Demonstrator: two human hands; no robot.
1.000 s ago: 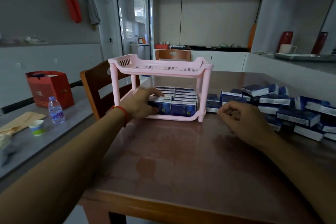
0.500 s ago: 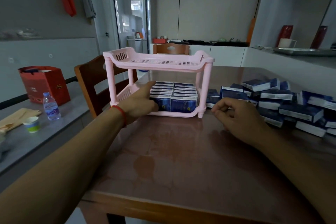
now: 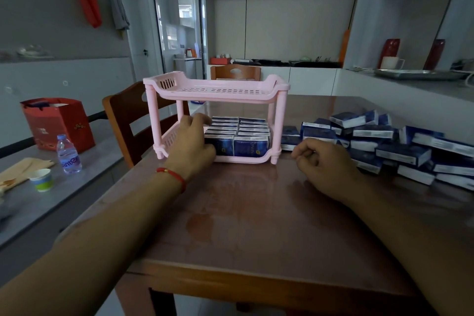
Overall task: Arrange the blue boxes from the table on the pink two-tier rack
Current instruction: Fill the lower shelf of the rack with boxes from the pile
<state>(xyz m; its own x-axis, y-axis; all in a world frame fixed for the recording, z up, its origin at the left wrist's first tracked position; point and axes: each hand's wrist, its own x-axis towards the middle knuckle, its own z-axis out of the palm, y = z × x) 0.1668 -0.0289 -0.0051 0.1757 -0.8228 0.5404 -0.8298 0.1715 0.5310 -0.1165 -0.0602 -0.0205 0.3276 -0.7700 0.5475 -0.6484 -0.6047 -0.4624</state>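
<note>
1. Head view, left hand (image 3: 191,142): reaches into the lower tier of the rack (image 3: 216,91). Its fingers lie against the left side of the racked boxes (image 3: 237,136), thumb near the front box. Whether they curl round a box cannot be told. A red cord (image 3: 172,176) circles the wrist.
2. Head view, right hand (image 3: 322,163): rests on the tabletop (image 3: 243,213) just right of the rack's front right leg. Its fingers are curled inward and hold nothing that can be seen.
3. Rack: pink, two tiers, standing on the tabletop between and beyond the two hands. The upper tier carries nothing. The lower tier holds the racked boxes in two rows, upright, running front to back.
4. Loose boxes (image 3: 384,141): a heap of blue boxes on the tabletop, beyond and to the right of the right hand, reaching from the rack's right side to the frame edge.
5. Left of the left arm: a chair (image 3: 125,120) close to the rack. Farther left, a lower grey surface with a water bottle (image 3: 68,155), a paper cup (image 3: 42,179) and a red bag (image 3: 57,122).
</note>
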